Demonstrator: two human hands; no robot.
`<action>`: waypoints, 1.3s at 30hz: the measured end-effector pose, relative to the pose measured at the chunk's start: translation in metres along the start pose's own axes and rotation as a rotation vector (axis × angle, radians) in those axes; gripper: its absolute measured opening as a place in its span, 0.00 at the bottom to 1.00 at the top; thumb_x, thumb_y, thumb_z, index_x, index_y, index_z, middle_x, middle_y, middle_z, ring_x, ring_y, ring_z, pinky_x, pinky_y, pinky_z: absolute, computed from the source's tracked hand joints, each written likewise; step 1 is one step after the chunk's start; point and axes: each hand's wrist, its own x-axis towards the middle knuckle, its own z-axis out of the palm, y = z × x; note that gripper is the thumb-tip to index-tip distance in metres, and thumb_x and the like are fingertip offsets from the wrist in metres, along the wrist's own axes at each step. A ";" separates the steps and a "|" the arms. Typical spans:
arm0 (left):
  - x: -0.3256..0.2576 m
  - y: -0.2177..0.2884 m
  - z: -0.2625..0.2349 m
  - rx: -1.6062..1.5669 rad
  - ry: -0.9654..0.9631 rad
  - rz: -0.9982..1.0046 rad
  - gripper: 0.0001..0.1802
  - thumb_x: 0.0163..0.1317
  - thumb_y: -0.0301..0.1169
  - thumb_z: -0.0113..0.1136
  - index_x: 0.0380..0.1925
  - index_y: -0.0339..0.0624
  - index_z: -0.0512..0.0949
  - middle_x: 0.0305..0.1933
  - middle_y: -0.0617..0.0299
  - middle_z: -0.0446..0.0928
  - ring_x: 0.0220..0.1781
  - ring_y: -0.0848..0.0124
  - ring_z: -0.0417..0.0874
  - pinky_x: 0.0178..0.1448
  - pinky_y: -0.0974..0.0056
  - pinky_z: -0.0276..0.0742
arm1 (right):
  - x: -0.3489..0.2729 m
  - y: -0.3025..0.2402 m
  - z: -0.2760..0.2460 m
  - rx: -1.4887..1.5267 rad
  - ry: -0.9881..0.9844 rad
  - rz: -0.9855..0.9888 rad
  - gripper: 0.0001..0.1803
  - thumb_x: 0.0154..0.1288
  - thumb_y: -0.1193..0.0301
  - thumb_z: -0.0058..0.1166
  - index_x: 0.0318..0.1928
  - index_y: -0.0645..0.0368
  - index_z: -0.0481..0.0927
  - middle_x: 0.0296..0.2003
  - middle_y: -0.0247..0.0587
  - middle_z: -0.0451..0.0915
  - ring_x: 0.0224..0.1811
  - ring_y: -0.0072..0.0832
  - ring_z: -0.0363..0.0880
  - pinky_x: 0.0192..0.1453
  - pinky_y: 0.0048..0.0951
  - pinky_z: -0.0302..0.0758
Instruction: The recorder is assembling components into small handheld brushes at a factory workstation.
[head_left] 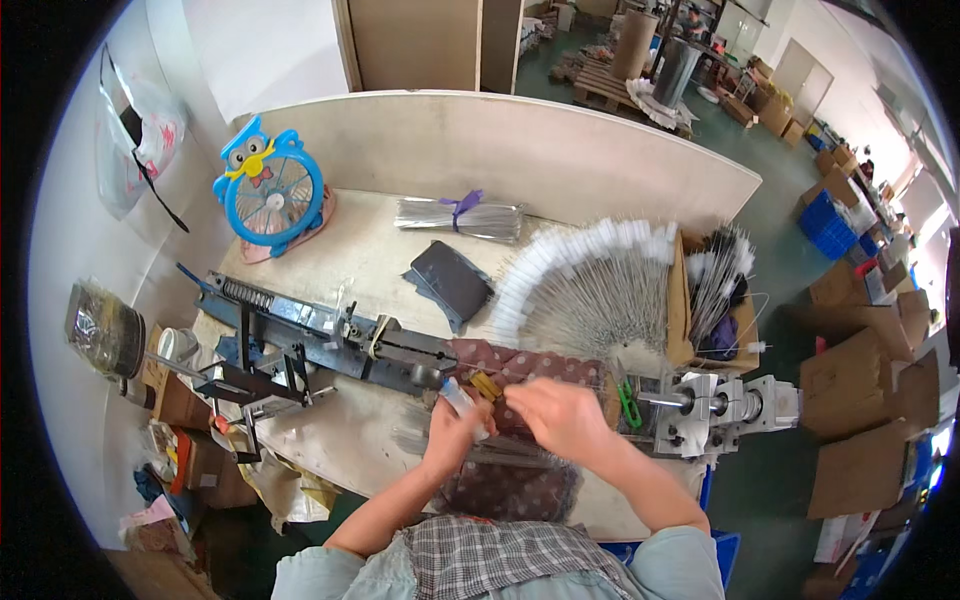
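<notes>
My left hand (455,432) is closed round a small white, translucent tube-like piece (458,396) with a blue end. Just right of it, a yellow object (485,386) shows by the fingertips; its kind is unclear. My right hand (562,418) is slightly blurred above the brown dotted cloth (545,368), its fingers drawn together in a pinch. Whatever they hold, if anything, I cannot make out. Left of my hands, a long dark metal bench fixture (330,335) with a spring runs across the table, a round metal knob (428,376) at its near end.
Thin wire brushes with white tips (590,285) fan out behind my right hand, beside a cardboard box (682,300). Green-handled snips (628,402) lie near a metal clamp machine (725,408). A blue fan (273,195), a tied wire bundle (460,216) and dark cloths (450,282) stand farther back.
</notes>
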 end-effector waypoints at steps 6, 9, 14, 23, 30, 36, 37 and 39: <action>0.014 0.006 -0.029 0.727 -0.006 0.171 0.14 0.47 0.33 0.67 0.26 0.35 0.74 0.24 0.57 0.76 0.24 0.72 0.76 0.32 0.62 0.74 | 0.001 0.026 0.055 0.137 0.089 0.033 0.11 0.57 0.72 0.56 0.41 0.59 0.80 0.34 0.39 0.78 0.34 0.39 0.79 0.35 0.34 0.77; 0.016 -0.015 -0.071 0.927 -0.050 0.093 0.21 0.52 0.38 0.67 0.38 0.33 0.73 0.31 0.52 0.77 0.30 0.68 0.80 0.33 0.63 0.75 | 0.003 0.033 0.076 0.028 0.002 0.013 0.10 0.54 0.67 0.58 0.37 0.57 0.80 0.32 0.38 0.76 0.33 0.37 0.79 0.34 0.33 0.76; -0.017 0.021 -0.142 0.040 0.494 0.017 0.18 0.62 0.41 0.59 0.44 0.40 0.70 0.34 0.60 0.74 0.33 0.73 0.79 0.39 0.67 0.76 | 0.000 0.036 0.063 0.017 -0.086 0.036 0.08 0.52 0.67 0.60 0.31 0.57 0.80 0.28 0.38 0.77 0.29 0.35 0.79 0.30 0.32 0.75; -0.038 0.043 -0.203 -0.378 0.554 -0.045 0.13 0.60 0.41 0.59 0.34 0.44 0.77 0.29 0.68 0.76 0.31 0.74 0.77 0.37 0.69 0.74 | 0.002 0.024 0.059 0.093 -0.159 0.143 0.11 0.51 0.66 0.63 0.32 0.59 0.81 0.27 0.40 0.77 0.27 0.36 0.78 0.30 0.33 0.73; -0.027 0.028 -0.190 -0.457 0.679 0.080 0.07 0.59 0.33 0.58 0.30 0.42 0.77 0.26 0.67 0.75 0.29 0.75 0.76 0.36 0.70 0.74 | -0.009 0.016 0.022 0.038 -0.203 0.057 0.09 0.54 0.68 0.61 0.35 0.57 0.80 0.32 0.40 0.79 0.30 0.39 0.78 0.32 0.35 0.74; -0.028 0.015 -0.018 -0.091 0.039 -0.055 0.07 0.62 0.31 0.56 0.31 0.39 0.77 0.28 0.61 0.77 0.27 0.74 0.76 0.34 0.68 0.72 | 0.014 0.009 -0.029 -0.056 -0.016 -0.014 0.10 0.55 0.72 0.58 0.38 0.58 0.79 0.33 0.41 0.79 0.34 0.41 0.78 0.37 0.36 0.73; -0.021 0.012 0.004 -0.087 0.004 -0.065 0.07 0.62 0.31 0.56 0.31 0.39 0.77 0.28 0.61 0.77 0.27 0.74 0.76 0.34 0.68 0.72 | 0.016 0.017 -0.030 -0.046 -0.008 0.073 0.10 0.55 0.72 0.58 0.39 0.58 0.79 0.32 0.42 0.79 0.35 0.41 0.78 0.38 0.36 0.73; -0.008 0.010 0.034 -0.069 -0.083 -0.002 0.09 0.65 0.32 0.54 0.35 0.37 0.77 0.31 0.61 0.78 0.28 0.76 0.75 0.35 0.68 0.72 | 0.012 0.028 -0.030 0.148 -0.043 0.335 0.09 0.58 0.73 0.55 0.41 0.60 0.79 0.32 0.44 0.80 0.36 0.42 0.78 0.39 0.35 0.73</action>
